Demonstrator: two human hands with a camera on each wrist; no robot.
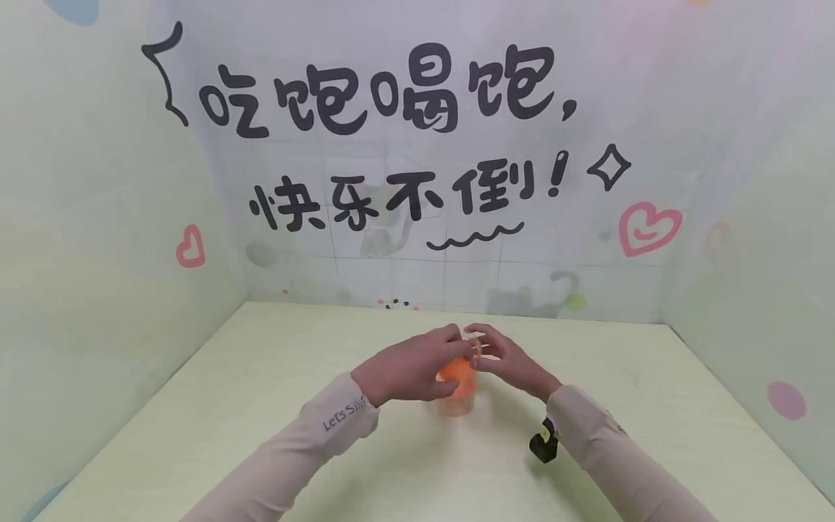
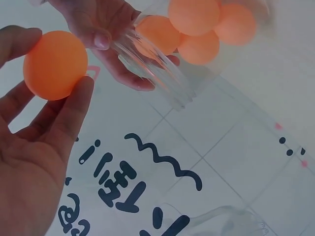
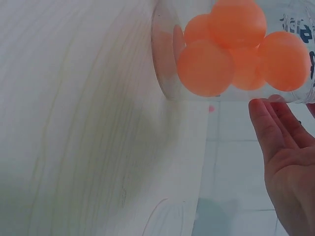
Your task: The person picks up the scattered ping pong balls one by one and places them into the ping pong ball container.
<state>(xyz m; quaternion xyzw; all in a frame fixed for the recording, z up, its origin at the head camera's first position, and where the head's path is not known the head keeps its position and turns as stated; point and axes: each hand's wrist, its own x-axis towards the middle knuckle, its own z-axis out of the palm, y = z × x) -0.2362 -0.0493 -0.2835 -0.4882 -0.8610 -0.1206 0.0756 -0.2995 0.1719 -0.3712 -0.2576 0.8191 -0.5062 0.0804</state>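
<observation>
A clear plastic jar (image 1: pixel 454 409) stands upright on the table, with several orange balls (image 3: pixel 205 68) inside. My left hand (image 1: pixel 411 366) is over the jar's near left side in the head view. In the left wrist view it pinches a single orange ball (image 2: pixel 55 65) between thumb and fingers, beside the jar's open mouth. My right hand (image 1: pixel 515 368) is at the jar's upper right, its thumb and fingers curved round the neck (image 2: pixel 170 83). Its fingertips (image 3: pixel 260 109) meet the jar's side in the right wrist view.
The pale wooden table (image 1: pixel 313 464) spreads around the jar. Beside the right sleeve is a small black curved item (image 1: pixel 543 445) with a yellow mark. Behind the table rises a white wall (image 1: pixel 561 283) with black lettering, and side walls stand left and right.
</observation>
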